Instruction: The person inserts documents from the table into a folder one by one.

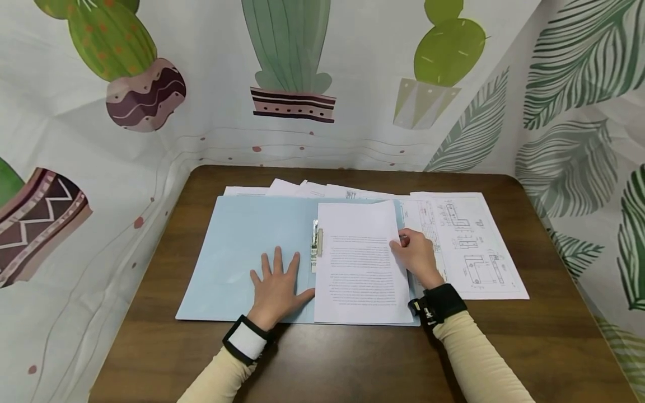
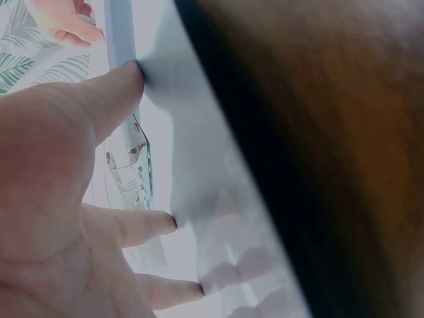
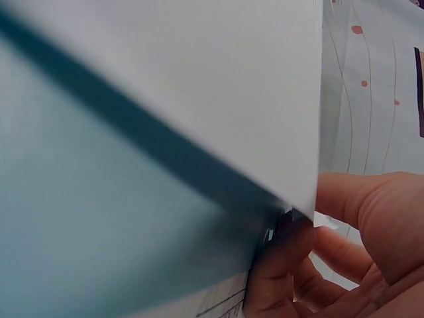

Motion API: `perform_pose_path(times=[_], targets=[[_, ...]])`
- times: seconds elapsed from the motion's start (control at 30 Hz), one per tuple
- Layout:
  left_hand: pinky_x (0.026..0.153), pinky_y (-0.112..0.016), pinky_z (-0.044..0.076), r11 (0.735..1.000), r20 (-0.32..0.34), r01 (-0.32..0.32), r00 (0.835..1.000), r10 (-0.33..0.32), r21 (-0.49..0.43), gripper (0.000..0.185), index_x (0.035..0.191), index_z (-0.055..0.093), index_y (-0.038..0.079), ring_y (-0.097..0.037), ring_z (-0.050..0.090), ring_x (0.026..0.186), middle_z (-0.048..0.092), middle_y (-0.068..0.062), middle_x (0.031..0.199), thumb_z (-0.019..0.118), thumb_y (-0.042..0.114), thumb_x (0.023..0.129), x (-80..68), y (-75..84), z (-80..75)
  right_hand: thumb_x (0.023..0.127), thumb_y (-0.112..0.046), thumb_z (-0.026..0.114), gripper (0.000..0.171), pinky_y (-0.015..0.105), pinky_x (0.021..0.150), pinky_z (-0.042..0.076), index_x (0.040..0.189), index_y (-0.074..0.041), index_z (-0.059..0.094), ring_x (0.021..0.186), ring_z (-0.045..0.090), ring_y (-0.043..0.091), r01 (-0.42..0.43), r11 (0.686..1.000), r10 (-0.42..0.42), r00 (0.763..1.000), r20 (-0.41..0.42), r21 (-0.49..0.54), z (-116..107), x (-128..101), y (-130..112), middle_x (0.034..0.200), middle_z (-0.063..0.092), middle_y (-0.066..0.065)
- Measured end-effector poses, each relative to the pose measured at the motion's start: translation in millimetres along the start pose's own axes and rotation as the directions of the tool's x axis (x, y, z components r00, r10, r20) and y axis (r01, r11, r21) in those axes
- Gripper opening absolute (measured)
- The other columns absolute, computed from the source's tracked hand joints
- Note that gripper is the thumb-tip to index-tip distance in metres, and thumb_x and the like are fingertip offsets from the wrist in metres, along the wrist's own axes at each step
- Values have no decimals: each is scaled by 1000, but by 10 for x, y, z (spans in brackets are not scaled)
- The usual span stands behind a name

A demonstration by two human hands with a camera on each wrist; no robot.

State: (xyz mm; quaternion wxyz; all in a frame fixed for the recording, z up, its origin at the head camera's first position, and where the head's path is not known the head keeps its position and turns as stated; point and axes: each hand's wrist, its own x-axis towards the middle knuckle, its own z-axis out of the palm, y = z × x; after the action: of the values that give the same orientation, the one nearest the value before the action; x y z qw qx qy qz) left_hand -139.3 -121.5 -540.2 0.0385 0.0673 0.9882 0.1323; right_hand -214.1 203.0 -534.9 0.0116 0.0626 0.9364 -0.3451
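One hand pins the folder, the other lifts a page at its edge.

My left hand [image 1: 276, 282] lies flat, fingers spread, on the open pale-blue card folder [image 1: 242, 252] so it stays put; my right hand [image 1: 415, 254] has a narrow grip, pinching the right edge of the white printed sheet [image 1: 360, 263] beside the metal clip [image 1: 316, 246]. More drawing sheets [image 1: 468, 240] fan behind on the dark wooden table [image 1: 353, 358], ringed by cactus-print cloth [image 1: 151, 84].

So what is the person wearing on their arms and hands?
Both arms have long cream-yellow sleeves. The left wrist wears a black band with a white panel on top. The right wrist wears an all-black band with a small clip at its side. The left hand and right hand are bare, with no gloves.
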Motion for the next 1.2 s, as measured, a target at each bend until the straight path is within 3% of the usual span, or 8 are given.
perform_pose_path(times=[0.37, 1.0, 1.2], targets=[[101, -84, 24, 1000, 32, -24, 999, 23, 11, 91, 154, 48, 8, -66, 21, 143, 28, -35, 160, 77, 59, 84, -6, -25, -34, 97, -20, 68, 59, 34, 58, 40, 151, -7, 47, 70, 56, 25, -24, 1000, 24, 1000, 12, -16, 10, -4, -23, 86, 59, 13], [101, -84, 24, 1000, 28, -22, 999, 22, 17, 92, 154, 48, 8, -66, 21, 143, 27, -36, 160, 78, 60, 83, -6, -28, -35, 96, -17, 72, 45, 34, 58, 38, 139, -7, 61, 70, 54, 25, 20, 999, -19, 1000, 14, -46, 1, 35, -26, 87, 60, 12], [101, -84, 25, 999, 19, -29, 999, 29, 22, 92, 153, 49, 8, -66, 22, 142, 28, -36, 159, 78, 60, 83, -8, -25, -39, 97, -17, 70, 41, 36, 62, 41, 136, -7, 64, 79, 57, 28, 16, 998, -14, 1000, 25, -59, 0, 34, -30, 98, 62, 16]])
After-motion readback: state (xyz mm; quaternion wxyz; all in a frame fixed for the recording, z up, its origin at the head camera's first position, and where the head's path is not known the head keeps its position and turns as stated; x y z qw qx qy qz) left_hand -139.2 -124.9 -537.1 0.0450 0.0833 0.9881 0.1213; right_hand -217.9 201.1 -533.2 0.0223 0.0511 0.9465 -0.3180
